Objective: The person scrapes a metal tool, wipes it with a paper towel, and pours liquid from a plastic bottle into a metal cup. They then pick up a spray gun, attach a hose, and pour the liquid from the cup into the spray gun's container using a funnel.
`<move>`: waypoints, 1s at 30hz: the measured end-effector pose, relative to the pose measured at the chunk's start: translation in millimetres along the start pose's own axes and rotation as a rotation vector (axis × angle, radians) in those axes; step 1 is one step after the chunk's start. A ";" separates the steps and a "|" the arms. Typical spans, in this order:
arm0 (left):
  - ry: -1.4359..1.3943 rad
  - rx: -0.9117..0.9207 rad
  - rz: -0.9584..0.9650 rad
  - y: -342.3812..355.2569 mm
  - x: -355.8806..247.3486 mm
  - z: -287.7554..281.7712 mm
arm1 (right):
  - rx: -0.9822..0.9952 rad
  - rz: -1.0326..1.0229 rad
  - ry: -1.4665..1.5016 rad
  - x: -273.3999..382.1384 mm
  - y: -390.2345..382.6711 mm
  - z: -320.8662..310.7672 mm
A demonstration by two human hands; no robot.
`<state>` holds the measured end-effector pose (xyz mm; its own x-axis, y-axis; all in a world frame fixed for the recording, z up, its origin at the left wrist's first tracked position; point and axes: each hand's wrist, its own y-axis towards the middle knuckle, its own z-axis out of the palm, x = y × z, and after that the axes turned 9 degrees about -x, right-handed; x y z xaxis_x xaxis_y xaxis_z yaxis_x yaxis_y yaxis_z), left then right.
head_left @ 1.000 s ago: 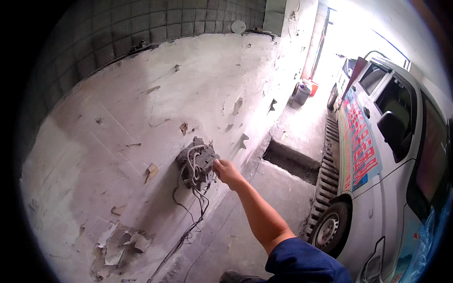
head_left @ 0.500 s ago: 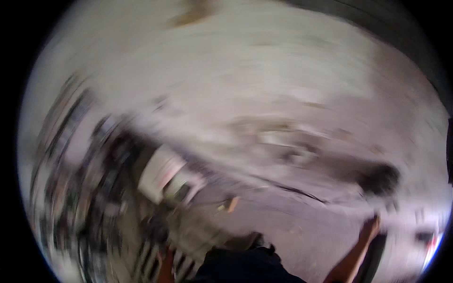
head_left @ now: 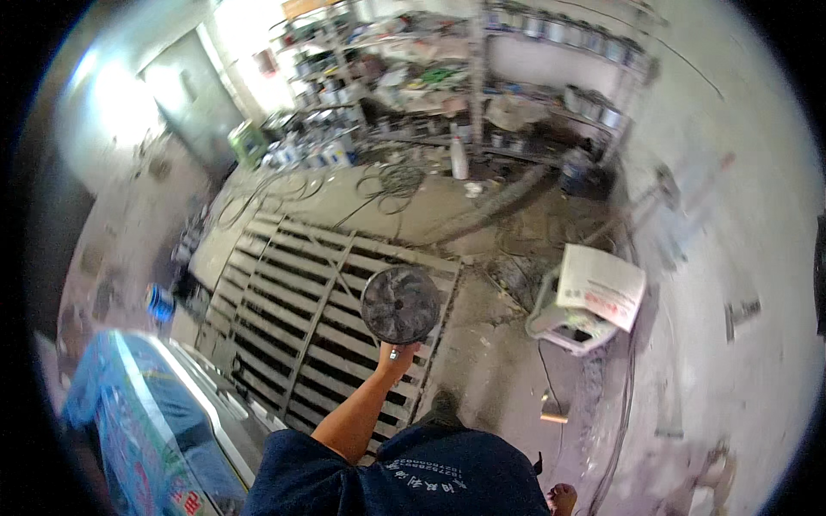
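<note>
A wide fisheye on the person's head looks down and forward, bending straight edges toward its dark round rim. Closest, at the lower edge, is the shirt [head_left: 439,497]; the left hand [head_left: 397,359] is near, the grate [head_left: 320,316] lies below and beyond, and the shelves [head_left: 477,90] stand far off along the top.

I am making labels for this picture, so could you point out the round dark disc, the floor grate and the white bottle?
Round dark disc [head_left: 402,295]: head view, middle of its face, above the left hand [head_left: 398,359].
Floor grate [head_left: 318,323]: head view, bar near its middle.
White bottle [head_left: 459,160]: head view, its body.
</note>
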<state>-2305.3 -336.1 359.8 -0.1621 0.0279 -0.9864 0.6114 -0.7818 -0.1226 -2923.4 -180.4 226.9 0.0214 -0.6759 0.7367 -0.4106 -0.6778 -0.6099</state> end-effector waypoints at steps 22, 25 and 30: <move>0.093 -0.657 0.222 209.9 -68.3 -20.5 | 1.370 -1.456 -0.351 458.0 -130.6 678.2; 0.352 -0.674 0.332 227.5 -125.2 6.3 | 1.527 -1.731 -0.449 479.9 -111.1 732.5; 0.147 -0.525 0.090 255.6 -198.3 5.3 | 1.842 -1.069 -0.319 503.2 -109.3 797.4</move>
<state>-2121.0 -544.8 524.7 -0.0048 0.0914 -0.9958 0.9280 -0.3707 -0.0385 -2140.9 -677.3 431.4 -0.2240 0.1737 0.9590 0.9716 -0.0376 0.2337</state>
